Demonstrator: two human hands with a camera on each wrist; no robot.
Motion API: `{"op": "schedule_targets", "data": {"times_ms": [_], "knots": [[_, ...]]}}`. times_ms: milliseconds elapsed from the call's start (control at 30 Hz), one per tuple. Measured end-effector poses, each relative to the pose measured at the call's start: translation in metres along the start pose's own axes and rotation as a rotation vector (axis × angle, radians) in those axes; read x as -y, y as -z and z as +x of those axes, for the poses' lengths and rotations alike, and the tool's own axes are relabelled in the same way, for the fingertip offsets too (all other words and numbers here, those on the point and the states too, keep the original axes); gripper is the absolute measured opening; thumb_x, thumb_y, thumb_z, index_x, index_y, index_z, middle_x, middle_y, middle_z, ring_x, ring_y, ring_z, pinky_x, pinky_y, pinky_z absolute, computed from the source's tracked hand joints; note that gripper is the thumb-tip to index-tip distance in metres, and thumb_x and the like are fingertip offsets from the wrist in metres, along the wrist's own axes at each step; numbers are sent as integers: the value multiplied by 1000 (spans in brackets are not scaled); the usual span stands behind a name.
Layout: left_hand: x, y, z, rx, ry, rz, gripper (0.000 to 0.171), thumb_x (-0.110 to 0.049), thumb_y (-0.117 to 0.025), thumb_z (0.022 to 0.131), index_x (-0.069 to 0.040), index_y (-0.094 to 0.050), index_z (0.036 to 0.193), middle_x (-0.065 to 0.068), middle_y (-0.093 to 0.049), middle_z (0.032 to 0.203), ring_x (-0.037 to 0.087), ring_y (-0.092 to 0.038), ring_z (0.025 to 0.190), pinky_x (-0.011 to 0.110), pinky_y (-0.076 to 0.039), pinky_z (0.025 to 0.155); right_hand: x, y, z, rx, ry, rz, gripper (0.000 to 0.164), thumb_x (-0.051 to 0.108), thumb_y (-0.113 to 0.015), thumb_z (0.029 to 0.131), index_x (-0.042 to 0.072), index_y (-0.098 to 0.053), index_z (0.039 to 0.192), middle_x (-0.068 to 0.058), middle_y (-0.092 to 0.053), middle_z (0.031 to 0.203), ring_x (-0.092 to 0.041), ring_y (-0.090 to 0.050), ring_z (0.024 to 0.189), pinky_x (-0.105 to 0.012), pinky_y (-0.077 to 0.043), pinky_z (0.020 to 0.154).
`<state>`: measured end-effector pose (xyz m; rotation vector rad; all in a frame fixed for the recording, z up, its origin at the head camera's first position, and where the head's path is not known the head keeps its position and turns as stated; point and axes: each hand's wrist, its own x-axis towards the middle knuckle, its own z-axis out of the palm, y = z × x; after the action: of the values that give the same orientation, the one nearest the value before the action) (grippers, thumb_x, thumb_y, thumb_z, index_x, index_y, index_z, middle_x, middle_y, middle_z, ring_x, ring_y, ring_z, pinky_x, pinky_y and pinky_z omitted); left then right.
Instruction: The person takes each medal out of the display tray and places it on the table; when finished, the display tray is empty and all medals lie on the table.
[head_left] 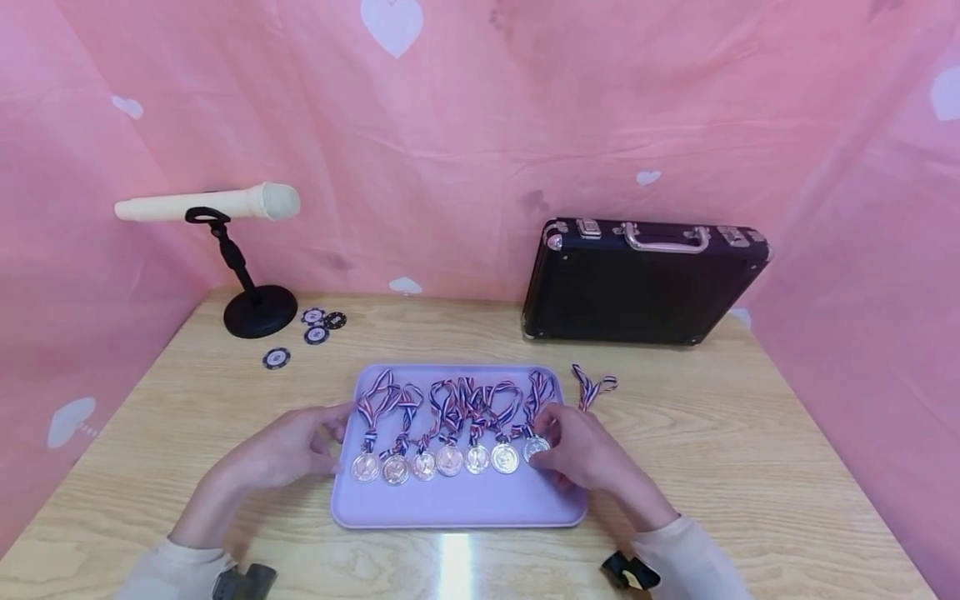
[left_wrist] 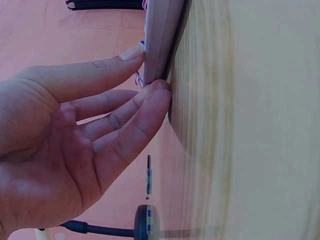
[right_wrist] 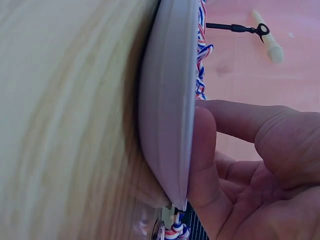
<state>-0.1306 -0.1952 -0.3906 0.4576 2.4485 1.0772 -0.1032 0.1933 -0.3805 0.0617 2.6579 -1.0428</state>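
Note:
A lilac tray lies on the wooden table, bearing a row of silver medals with red, white and blue ribbons laid toward the back. My left hand pinches the tray's left edge, thumb at the rim and fingertips low against its side, as the left wrist view shows. Over the tray's right rim reaches my right hand, thumb and forefinger pinching the rightmost medal. That medal is hidden in the right wrist view, where the hand overlaps the tray wall.
Beyond the right hand, another striped ribbon lies on the table. A black briefcase stands at the back right. At the back left are a white microphone on a black stand and several poker chips.

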Motion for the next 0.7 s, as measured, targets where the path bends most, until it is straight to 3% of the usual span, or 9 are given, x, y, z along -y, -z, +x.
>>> {"op": "schedule_targets", "data": {"times_ms": [267,533,700], "knots": [[-2,1,-1,-1,-4,5,84,-3,-83,86,1,-42,159,6,-66,110,17,-63,87,28,-55,70,-5,5,-2,18,13,63,23,-1,-80,88,6,-67,105,-9,-62,69,-18,-63,48,-34,-57,48],[-3,1,-1,7,18,17,83,-2,-83,85,2,-44,159,6,-65,112,17,-64,89,28,-56,73,-14,9,0,47,61,120,13,1,-79,89,2,-70,99,-7,-64,64,-16,-64,46,-37,-58,48],[-3,1,-1,2,19,22,83,-2,-83,85,0,-44,159,5,-66,112,17,-63,89,28,-55,72,-17,14,1,66,77,182,17,3,-77,92,0,-72,107,-8,-66,69,-17,-65,49,-38,-59,50]]}}
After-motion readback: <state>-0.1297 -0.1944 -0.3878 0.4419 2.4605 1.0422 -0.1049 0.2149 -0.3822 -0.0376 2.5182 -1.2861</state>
